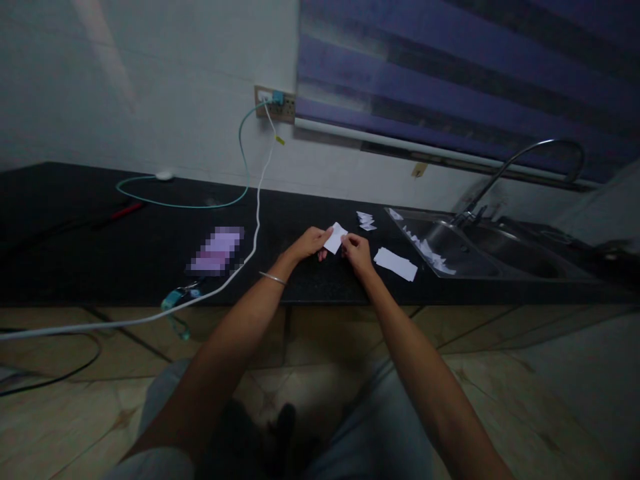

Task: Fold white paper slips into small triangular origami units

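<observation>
Both hands hold one small white piece of paper [335,238] just above the black countertop [125,247]. My left hand [310,243] pinches its left edge, fingers closed, with a thin bangle on that wrist. My right hand [357,251] pinches the right edge. A larger white paper strip [395,263] lies on the counter just right of my right hand. Several small paper scraps [365,221] lie behind, near the sink's corner.
A steel sink [450,250] with a curved tap [520,160] sits at the right, paper bits on its drainer. A white cable [250,253] and a green cable [200,203] run from a wall socket [275,103]. A blurred flat object [217,251] lies left of my hands.
</observation>
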Demonstrator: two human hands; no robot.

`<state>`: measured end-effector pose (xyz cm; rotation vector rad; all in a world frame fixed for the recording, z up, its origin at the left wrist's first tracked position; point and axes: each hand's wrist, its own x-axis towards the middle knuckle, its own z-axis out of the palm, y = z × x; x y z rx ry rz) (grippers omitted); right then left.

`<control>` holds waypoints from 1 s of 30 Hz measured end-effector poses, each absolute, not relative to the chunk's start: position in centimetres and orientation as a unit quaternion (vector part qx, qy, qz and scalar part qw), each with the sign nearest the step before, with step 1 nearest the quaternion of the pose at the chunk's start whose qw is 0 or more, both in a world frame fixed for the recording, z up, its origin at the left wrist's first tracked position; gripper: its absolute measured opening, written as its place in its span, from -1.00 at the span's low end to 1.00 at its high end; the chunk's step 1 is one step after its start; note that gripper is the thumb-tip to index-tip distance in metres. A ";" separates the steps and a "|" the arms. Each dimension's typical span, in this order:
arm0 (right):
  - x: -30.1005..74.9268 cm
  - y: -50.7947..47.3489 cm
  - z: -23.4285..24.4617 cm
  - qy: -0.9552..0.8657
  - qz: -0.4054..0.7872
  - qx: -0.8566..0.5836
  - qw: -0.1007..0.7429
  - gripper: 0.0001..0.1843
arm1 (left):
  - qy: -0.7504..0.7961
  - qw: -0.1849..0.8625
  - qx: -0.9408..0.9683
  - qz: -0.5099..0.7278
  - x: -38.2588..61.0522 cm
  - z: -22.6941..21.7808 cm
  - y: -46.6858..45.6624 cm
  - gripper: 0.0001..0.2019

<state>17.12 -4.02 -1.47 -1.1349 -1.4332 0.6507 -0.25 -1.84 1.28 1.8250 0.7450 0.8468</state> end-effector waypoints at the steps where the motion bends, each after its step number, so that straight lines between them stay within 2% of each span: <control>1: 17.2 -4.0 -1.5 -0.611 0.278 -0.481 0.564 -0.60 | 0.302 0.483 0.746 0.343 -0.3 1.3 -1.9 -0.38; 6: 17.3 -4.0 -1.6 -0.628 0.286 -0.472 0.549 -0.60 | 0.284 0.487 0.753 0.339 -0.2 0.9 -1.5 -0.45; 14: 17.3 -4.0 -1.6 -0.626 0.291 -0.470 0.550 -0.60 | 0.305 0.470 0.762 0.326 -0.4 0.5 -1.2 -0.32; 25: 17.1 -4.5 -1.0 -0.593 0.317 -0.485 0.559 -0.63 | 0.318 0.491 0.744 0.323 -0.3 0.0 -0.7 -0.34; 30: 17.0 -4.7 -0.8 -0.600 0.337 -0.473 0.550 -0.65 | 0.302 0.471 0.752 0.348 -0.3 0.1 -0.6 -0.41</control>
